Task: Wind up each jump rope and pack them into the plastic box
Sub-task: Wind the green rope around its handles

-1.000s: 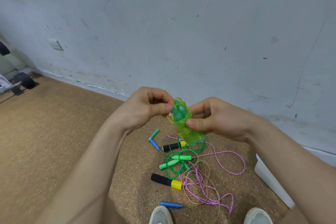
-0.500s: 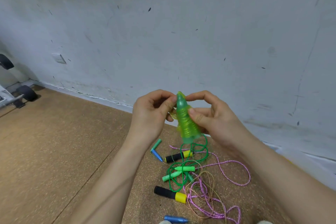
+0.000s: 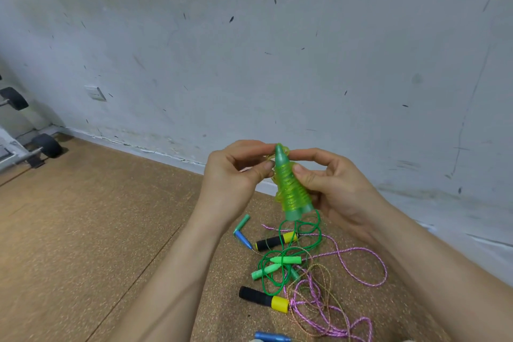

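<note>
Both hands hold a wound green rope upright in the air: the left hand pinches its cord by the tip, and the right hand grips its side with thumb and fingers. Below, loose ropes lie tangled on the floor near its wall edge.

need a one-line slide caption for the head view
Left hand and right hand hold a wound green jump rope above tangled ropes on the brown floor.
</note>
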Available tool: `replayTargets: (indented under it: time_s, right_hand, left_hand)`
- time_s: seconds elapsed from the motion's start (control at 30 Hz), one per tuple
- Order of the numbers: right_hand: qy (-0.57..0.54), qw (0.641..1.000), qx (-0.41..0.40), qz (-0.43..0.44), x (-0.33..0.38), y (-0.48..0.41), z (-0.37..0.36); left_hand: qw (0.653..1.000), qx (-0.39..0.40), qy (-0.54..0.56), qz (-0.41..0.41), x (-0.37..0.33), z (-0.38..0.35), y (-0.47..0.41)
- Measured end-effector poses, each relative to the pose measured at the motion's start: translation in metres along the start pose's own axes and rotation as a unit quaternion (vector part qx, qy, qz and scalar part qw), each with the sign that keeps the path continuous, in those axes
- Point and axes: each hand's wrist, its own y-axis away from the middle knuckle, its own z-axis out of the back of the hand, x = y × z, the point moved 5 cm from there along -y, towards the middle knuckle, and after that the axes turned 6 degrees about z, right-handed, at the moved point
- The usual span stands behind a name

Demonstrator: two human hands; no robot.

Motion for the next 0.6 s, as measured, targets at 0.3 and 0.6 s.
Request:
replayTargets:
  time_s: [0.3, 0.6]
  right_hand:
    - [0.244, 0.964, -0.069, 0.081, 0.006, -0.004, 0.006]
    - [0.637, 0.742, -0.075, 0.195, 0.006, -0.001, -0.008]
  left_hand:
    - [0.998, -0.018, 0.045, 0.043, -0.002, -0.010, 0.004]
    - [0.841, 0.007, -0.517, -0.161, 0.012, -0.029, -0.002]
